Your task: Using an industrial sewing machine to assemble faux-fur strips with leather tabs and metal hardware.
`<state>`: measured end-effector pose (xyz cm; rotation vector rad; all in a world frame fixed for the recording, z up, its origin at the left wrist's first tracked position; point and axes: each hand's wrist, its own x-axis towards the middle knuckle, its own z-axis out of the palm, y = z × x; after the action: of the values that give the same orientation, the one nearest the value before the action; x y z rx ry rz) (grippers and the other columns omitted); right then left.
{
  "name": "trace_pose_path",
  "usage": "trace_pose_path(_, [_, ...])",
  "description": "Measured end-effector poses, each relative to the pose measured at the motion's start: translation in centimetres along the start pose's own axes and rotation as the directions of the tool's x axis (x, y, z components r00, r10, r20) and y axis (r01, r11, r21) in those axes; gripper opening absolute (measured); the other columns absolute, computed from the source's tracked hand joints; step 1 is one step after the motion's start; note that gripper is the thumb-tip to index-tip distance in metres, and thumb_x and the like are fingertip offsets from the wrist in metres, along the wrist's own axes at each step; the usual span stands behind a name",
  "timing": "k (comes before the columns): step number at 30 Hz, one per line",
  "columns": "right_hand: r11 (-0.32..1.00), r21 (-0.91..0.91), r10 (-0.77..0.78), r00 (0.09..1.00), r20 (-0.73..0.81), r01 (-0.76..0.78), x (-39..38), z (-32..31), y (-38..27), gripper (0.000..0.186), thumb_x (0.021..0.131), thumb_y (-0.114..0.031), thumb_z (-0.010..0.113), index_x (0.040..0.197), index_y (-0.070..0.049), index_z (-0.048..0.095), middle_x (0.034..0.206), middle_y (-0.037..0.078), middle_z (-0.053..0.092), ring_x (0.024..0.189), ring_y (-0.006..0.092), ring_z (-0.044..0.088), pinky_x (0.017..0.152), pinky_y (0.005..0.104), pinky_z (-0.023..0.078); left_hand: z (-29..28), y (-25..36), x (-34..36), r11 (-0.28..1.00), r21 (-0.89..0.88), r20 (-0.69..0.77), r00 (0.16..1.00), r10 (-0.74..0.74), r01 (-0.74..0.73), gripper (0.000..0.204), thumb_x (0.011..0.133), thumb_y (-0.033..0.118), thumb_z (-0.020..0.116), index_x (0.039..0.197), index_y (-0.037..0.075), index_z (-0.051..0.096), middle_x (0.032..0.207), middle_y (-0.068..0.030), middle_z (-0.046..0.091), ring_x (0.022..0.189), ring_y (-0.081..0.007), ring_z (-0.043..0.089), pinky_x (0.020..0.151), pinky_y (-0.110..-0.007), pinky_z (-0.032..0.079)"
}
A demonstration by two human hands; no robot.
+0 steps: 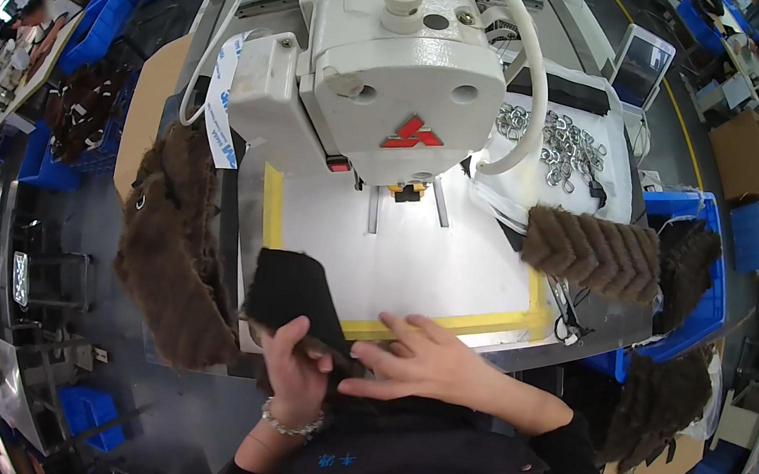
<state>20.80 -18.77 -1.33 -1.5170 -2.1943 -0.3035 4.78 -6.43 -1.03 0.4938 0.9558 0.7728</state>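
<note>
My left hand (295,372) has its fingers curled at the lower edge of a flat black-backed piece (294,291) with some brown fur showing along its bottom. The piece stands tilted up at the front left of the white work plate (456,266), which is edged with yellow tape. My right hand (419,361) reaches over the plate's front edge, its fingers spread and slightly blurred. Its fingertips are close to the black piece's lower right end; whether they touch it I cannot tell. Above the plate stands the head of a large white industrial sewing machine (396,88).
A brown fur strip (169,251) hangs at the plate's left. On the right lie a chevron-patterned fur piece (592,252) and a pile of metal clasps (568,148). Beyond them is a blue bin (718,287) holding fur. A small screen (641,65) stands at the back right.
</note>
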Motion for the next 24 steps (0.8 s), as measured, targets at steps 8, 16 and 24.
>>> trace_pose_path(8, [0.999,0.016,-0.028,0.991,-0.129,0.030,0.6,3.4,-0.5,0.075,0.076,-0.006,0.064,0.140,-0.039,0.042,0.142,0.001,0.037,0.103,0.0300,0.061,0.079,0.0354,0.053,2.1,-0.6,-0.7,0.937,-0.240,0.103,0.967,-0.234,0.252,0.035,0.088,0.023,0.054,0.055,0.015,0.050,0.053,0.0013,0.057,0.048,-0.0117,0.055,0.051,-0.024,0.047])
trace_pose_path(16, [0.999,0.030,0.020,0.988,-0.154,-0.015,1.5,3.6,-1.2,0.066,0.078,-0.009,0.061,0.137,-0.037,0.047,0.142,0.002,0.041,0.101,0.0334,0.060,0.081,0.0399,0.053,0.7,-1.4,0.3,0.905,-0.281,0.124,0.947,-0.297,0.321,0.029,0.087,0.025,0.052,0.061,0.012,0.055,0.065,-0.0021,0.063,0.063,-0.0150,0.063,0.063,-0.027,0.051])
trace_pose_path(24, [0.989,0.119,0.111,0.973,-0.202,-0.088,2.0,3.5,-0.9,0.053,0.081,-0.013,0.058,0.133,-0.022,0.056,0.143,0.007,0.046,0.106,0.0352,0.059,0.088,0.0436,0.052,-0.1,-1.7,0.3,0.857,-0.386,0.486,0.865,-0.126,0.342,0.028,0.087,0.023,0.047,0.092,0.004,0.067,0.088,-0.0086,0.071,0.085,-0.0228,0.067,0.084,-0.035,0.052])
